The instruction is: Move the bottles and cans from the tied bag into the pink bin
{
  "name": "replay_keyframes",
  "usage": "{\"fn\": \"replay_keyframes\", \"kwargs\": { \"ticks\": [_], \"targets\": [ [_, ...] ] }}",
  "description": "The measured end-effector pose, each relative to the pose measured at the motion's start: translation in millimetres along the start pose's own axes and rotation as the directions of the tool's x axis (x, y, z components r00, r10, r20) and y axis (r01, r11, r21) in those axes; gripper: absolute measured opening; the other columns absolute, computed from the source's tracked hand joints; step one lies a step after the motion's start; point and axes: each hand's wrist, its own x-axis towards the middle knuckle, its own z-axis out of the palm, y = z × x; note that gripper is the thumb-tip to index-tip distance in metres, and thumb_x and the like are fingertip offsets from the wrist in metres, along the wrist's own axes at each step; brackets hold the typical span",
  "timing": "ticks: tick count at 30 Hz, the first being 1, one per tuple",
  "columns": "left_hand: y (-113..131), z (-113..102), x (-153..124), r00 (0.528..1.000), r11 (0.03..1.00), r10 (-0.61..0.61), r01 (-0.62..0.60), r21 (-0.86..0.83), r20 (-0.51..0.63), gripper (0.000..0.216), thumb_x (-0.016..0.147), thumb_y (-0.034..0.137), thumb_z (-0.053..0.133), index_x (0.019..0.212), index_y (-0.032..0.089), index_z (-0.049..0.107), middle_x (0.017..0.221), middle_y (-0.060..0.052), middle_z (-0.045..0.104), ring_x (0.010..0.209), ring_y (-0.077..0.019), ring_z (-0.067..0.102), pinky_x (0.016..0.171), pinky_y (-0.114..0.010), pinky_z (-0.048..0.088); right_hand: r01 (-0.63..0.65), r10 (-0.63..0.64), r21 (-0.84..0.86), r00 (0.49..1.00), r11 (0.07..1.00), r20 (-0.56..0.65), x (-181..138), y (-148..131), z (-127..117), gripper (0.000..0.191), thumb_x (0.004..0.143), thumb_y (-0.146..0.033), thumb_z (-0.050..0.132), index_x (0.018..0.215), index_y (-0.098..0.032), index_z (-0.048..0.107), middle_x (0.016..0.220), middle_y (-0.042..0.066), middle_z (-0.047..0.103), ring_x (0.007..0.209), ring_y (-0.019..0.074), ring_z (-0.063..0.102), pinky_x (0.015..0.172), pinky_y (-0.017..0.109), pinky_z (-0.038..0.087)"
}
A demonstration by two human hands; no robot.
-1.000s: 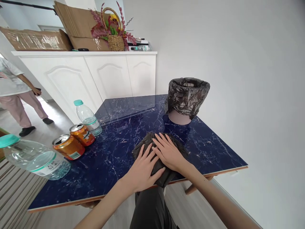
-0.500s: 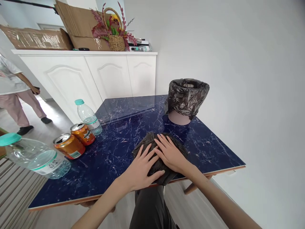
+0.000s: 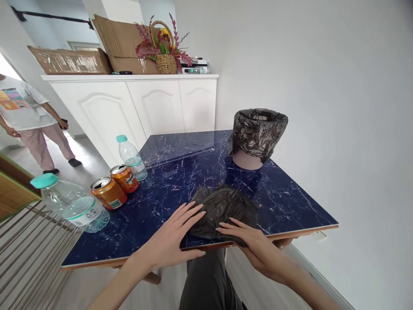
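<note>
A crumpled black plastic bag [image 3: 226,206] lies in a loose heap near the front edge of the blue marble-patterned table [image 3: 167,202]. My left hand [image 3: 176,237] is open at the bag's left side, fingertips on its edge and thumb stretched out toward the table's front edge. On the bag's lower right rests my right hand [image 3: 248,239], open, with its fingers lying over the plastic. Behind the bag stands a pinkish trash bin [image 3: 247,160], its rim and upper wall covered by a black bin liner [image 3: 258,135].
Two orange cans [image 3: 109,192] and two clear bottles with teal caps [image 3: 85,209] stand along the table's left side. A white cabinet [image 3: 161,103] bears cardboard boxes and a flower basket [image 3: 166,63]. At far left stands a person [image 3: 29,107]. A white wall is on the right.
Both hands have drawn apart from the bag's middle, the left to the left and the right down and right. More of the bag shows. The view has shifted slightly left.
</note>
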Motion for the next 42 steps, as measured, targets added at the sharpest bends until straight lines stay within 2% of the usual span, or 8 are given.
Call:
{"fn": "replay_keyframes", "kwargs": {
  "ticks": [5, 8, 11, 13, 16, 20, 26, 42],
  "targets": [
    [8.3, -5.1, 8.4, 0.997, 0.979, -0.056, 0.046, -0.201, -0.044, 0.033, 0.110, 0.041, 0.050, 0.126, 0.028, 0.076, 0.127, -0.009, 0.079, 0.129, -0.0286, 0.069, 0.113, -0.048, 0.054, -0.354, 0.430, 0.288, 0.862, 0.890, -0.268, -16.1, 8.5, -5.8, 0.054, 0.108, -0.062, 0.044, 0.124, -0.025, 0.080, 0.097, 0.009, 0.082, 0.094, 0.0345, 0.079, 0.086, 0.046, 0.067],
    [12.8, 3.9, 22.8, 0.960, 0.941, -0.252, 0.213, -0.264, -0.123, 0.049, 0.111, 0.048, 0.041, 0.087, 0.023, 0.075, 0.083, -0.009, 0.076, 0.084, -0.0278, 0.074, 0.086, -0.043, 0.059, -0.424, 0.518, 0.310, 0.774, 0.851, -0.365, -3.9, 12.3, -7.8, 0.054, 0.108, -0.060, 0.044, 0.132, -0.022, 0.074, 0.113, 0.011, 0.080, 0.107, 0.0357, 0.076, 0.091, 0.048, 0.065],
    [16.5, 13.9, 39.0, 0.898, 0.906, -0.390, 0.334, -0.261, -0.206, 0.045, 0.111, 0.048, 0.039, 0.101, 0.021, 0.073, 0.089, -0.009, 0.076, 0.079, -0.0281, 0.073, 0.080, -0.042, 0.059, -0.379, 0.374, 0.123, 0.711, 0.917, -0.595, 13.6, -2.2, -7.4, 0.055, 0.109, -0.047, 0.046, 0.159, -0.024, 0.050, 0.152, 0.015, 0.062, 0.139, 0.0385, 0.061, 0.110, 0.058, 0.055],
    [19.4, 18.4, 47.4, 0.853, 0.927, -0.373, 0.334, -0.169, -0.365, 0.039, 0.110, 0.041, 0.041, 0.131, 0.019, 0.065, 0.123, -0.017, 0.074, 0.107, -0.0332, 0.074, 0.094, -0.049, 0.059, -0.276, 0.137, -0.112, 0.742, 0.955, -0.656, 22.5, -19.0, -3.9, 0.063, 0.109, -0.034, 0.048, 0.169, -0.029, 0.032, 0.169, 0.011, 0.044, 0.157, 0.0377, 0.041, 0.125, 0.064, 0.039],
    [23.9, 22.0, 55.0, 0.845, 0.973, -0.167, 0.223, 0.052, -0.507, 0.046, 0.111, 0.027, 0.039, 0.155, 0.020, 0.047, 0.158, -0.018, 0.054, 0.147, -0.0333, 0.053, 0.120, -0.054, 0.045, -0.096, -0.072, -0.317, 0.874, 0.944, -0.481, 32.9, -37.1, 7.3, 0.071, 0.109, -0.023, 0.044, 0.174, -0.034, 0.016, 0.176, 0.003, 0.034, 0.164, 0.0339, 0.027, 0.133, 0.065, 0.026],
    [23.6, 27.7, 58.3, 0.964, 0.981, 0.069, -0.019, 0.192, -0.258, 0.059, 0.113, 0.025, 0.034, 0.171, 0.024, 0.025, 0.176, -0.009, 0.033, 0.166, -0.0286, 0.023, 0.135, -0.053, 0.024, -0.089, -0.012, -0.339, 0.959, 0.936, -0.285, 45.9, -27.8, 26.3, 0.071, 0.111, -0.030, 0.043, 0.175, -0.026, 0.013, 0.178, 0.009, 0.028, 0.166, 0.0392, 0.017, 0.132, 0.073, 0.019],
    [4.7, 43.4, 54.3, 1.000, 0.985, 0.021, -0.020, 0.170, -0.006, 0.073, 0.114, 0.049, 0.036, 0.174, 0.028, 0.000, 0.179, -0.006, 0.020, 0.167, -0.0300, 0.015, 0.136, -0.057, 0.016, -0.186, 0.111, -0.403, 0.973, 0.896, -0.204, 48.8, -2.5, 35.6, 0.063, 0.112, -0.037, 0.039, 0.172, -0.024, 0.027, 0.178, 0.012, 0.022, 0.165, 0.0431, 0.017, 0.128, 0.078, 0.020],
    [1.2, 52.1, 47.9, 0.996, 0.989, -0.073, 0.078, 0.125, -0.043, 0.075, 0.113, 0.053, 0.038, 0.174, 0.027, 0.002, 0.180, -0.007, 0.017, 0.167, -0.0289, 0.015, 0.137, -0.055, 0.020, -0.165, 0.089, -0.540, 0.982, 0.825, -0.164, 45.8, -2.5, 29.4, 0.058, 0.115, -0.045, 0.038, 0.167, -0.021, 0.039, 0.176, 0.011, 0.030, 0.164, 0.0385, 0.025, 0.127, 0.069, 0.034]
  ]
}}
